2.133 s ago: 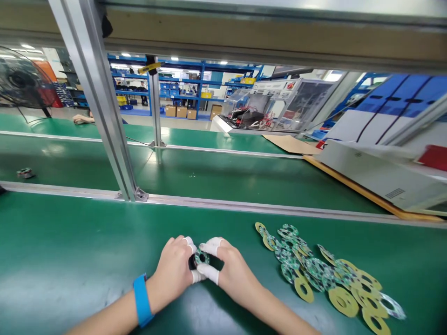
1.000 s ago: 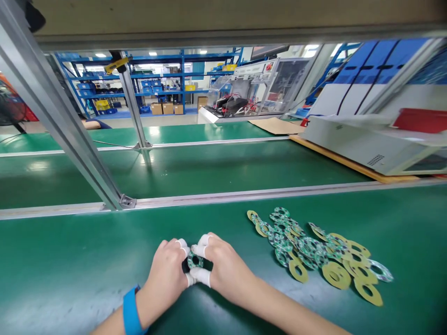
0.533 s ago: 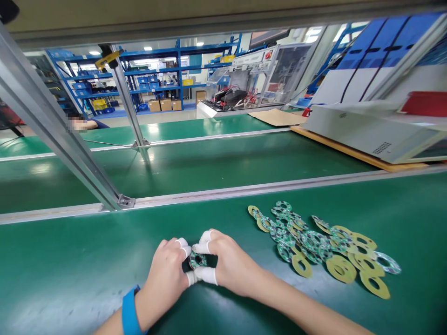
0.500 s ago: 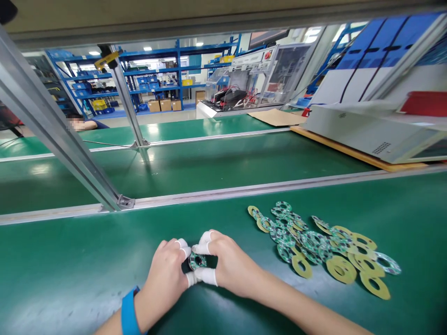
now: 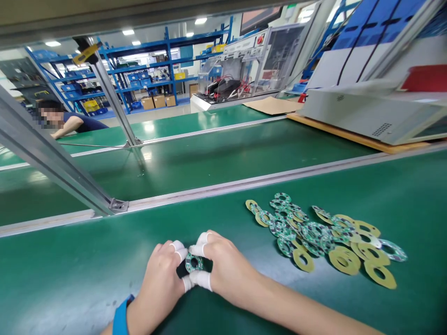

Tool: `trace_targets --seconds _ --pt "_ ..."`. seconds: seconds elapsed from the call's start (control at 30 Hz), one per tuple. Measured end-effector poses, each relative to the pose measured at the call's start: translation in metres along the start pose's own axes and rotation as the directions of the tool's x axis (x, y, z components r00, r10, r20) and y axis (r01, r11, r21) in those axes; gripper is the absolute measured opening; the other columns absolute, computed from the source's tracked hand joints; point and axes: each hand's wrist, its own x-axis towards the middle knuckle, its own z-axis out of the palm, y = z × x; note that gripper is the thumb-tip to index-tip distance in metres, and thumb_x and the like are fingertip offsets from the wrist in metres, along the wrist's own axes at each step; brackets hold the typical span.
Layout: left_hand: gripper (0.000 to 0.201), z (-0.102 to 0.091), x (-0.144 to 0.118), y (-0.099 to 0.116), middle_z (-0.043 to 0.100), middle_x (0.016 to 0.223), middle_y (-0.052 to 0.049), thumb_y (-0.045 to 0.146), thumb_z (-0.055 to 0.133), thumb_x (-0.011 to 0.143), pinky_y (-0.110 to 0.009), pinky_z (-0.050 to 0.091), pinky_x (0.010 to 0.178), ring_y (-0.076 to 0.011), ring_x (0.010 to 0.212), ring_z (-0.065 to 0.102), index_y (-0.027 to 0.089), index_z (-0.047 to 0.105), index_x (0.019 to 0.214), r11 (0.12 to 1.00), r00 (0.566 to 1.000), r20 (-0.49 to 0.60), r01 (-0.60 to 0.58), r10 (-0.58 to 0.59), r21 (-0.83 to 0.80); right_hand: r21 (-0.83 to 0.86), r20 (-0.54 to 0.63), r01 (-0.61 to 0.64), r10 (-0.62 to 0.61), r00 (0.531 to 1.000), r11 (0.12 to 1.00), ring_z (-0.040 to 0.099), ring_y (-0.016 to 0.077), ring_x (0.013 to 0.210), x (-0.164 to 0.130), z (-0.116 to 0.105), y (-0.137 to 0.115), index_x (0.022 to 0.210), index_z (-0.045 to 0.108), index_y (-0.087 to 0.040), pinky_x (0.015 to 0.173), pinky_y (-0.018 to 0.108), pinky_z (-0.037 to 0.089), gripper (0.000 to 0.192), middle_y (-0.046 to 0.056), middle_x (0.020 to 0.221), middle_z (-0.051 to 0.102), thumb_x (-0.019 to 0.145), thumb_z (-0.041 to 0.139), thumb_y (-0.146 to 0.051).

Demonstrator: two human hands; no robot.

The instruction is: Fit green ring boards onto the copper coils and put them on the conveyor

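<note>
A ring-shaped green circuit board [image 5: 194, 263] sits between my two hands above the green work surface, its face with small parts turned toward me. My left hand [image 5: 164, 274] pinches its left side with thumb and fingers. From the right, my right hand [image 5: 225, 267] grips the same board, thumb at the lower edge and fingers at the upper edge. White finger cots cover the fingertips of both hands, and a blue band [image 5: 121, 316] circles my left wrist. To the right lies a loose pile of ring-shaped circuit boards [image 5: 316, 232], some green side up, others yellowish side up.
An aluminium post [image 5: 70, 163] rises at the left from a metal rail [image 5: 209, 188] behind the work surface. A grey machine housing [image 5: 352, 114] stands on a wooden board at the back right. Beyond, a person in dark clothing [image 5: 82, 123] leans at another green bench.
The camera view has tilted and shifted slightly, so more of the person in the background shows. Both hands keep hold of the ring-shaped board, which looks turned a little more toward me.
</note>
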Motion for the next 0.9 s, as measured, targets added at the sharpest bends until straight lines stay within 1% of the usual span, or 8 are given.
trace_targets --seconds 0.2,0.37,0.47,0.63,0.77,0.9 --pt "0.017 0.0024 -0.0004 -0.0026 0.061 0.073 -0.004 0.033 0.063 0.077 -0.033 0.035 0.064 -0.0233 0.073 0.053 0.018 0.059 0.071 0.999 0.999 -0.029 -0.021 0.02 -0.029 0.018 0.03 0.013 -0.013 0.999 1.0 0.053 0.0189 0.076 0.0 -0.003 -0.0007 0.082 0.072 -0.018 0.063 0.026 0.039 0.017 0.003 0.074 0.061 0.067 0.074 -0.025" --pt "0.017 0.0015 -0.0008 -0.0021 0.061 0.075 -0.004 0.035 0.063 0.078 -0.033 0.036 0.066 -0.0227 0.074 0.053 0.019 0.06 0.073 0.999 1.0 -0.005 -0.009 0.009 -0.044 0.029 0.057 0.017 -0.018 0.998 0.999 0.052 0.0187 0.075 0.0009 -0.006 -0.0013 0.077 0.071 -0.018 0.062 0.025 0.038 0.016 0.003 0.072 0.059 0.067 0.075 -0.03" --pt "0.017 0.001 -0.001 -0.0017 0.061 0.076 -0.005 0.035 0.063 0.077 -0.034 0.037 0.066 -0.0234 0.074 0.054 0.018 0.06 0.074 0.999 1.0 0.007 -0.004 0.005 -0.041 0.021 0.06 0.008 -0.009 0.998 1.0 0.052 0.0186 0.074 0.0014 -0.007 -0.0017 0.074 0.07 -0.017 0.062 0.025 0.038 0.015 0.003 0.072 0.059 0.066 0.076 -0.029" --pt "0.015 0.0008 -0.0007 -0.0007 0.061 0.074 -0.004 0.032 0.064 0.076 -0.034 0.037 0.066 -0.023 0.074 0.053 0.018 0.059 0.071 0.998 1.0 0.012 0.01 -0.01 -0.061 0.018 0.046 -0.023 0.022 0.999 1.0 0.053 0.0189 0.076 0.0003 -0.0047 -0.002 0.077 0.071 -0.017 0.062 0.025 0.038 0.013 0.004 0.074 0.061 0.068 0.074 -0.026" --pt "0.014 0.0021 -0.0015 0.0005 0.061 0.075 -0.004 0.029 0.068 0.073 -0.035 0.038 0.068 -0.0235 0.075 0.053 0.018 0.059 0.071 0.996 1.0 -0.013 0.02 -0.021 -0.091 0.023 0.006 -0.039 0.039 0.999 0.999 0.053 0.0193 0.077 -0.0019 -0.0006 -0.0012 0.081 0.072 -0.017 0.065 0.027 0.04 0.015 0.005 0.076 0.062 0.067 0.073 -0.021" --pt "0.015 0.0053 -0.0028 0.0004 0.061 0.074 -0.005 0.027 0.07 0.072 -0.036 0.04 0.068 -0.0237 0.074 0.053 0.017 0.059 0.07 0.996 0.999 -0.044 0.005 -0.009 -0.09 -0.001 -0.013 -0.033 0.033 0.999 0.999 0.052 0.019 0.075 -0.0027 0.0008 -0.0003 0.076 0.071 -0.017 0.066 0.027 0.04 0.011 0.004 0.075 0.061 0.066 0.073 -0.019"
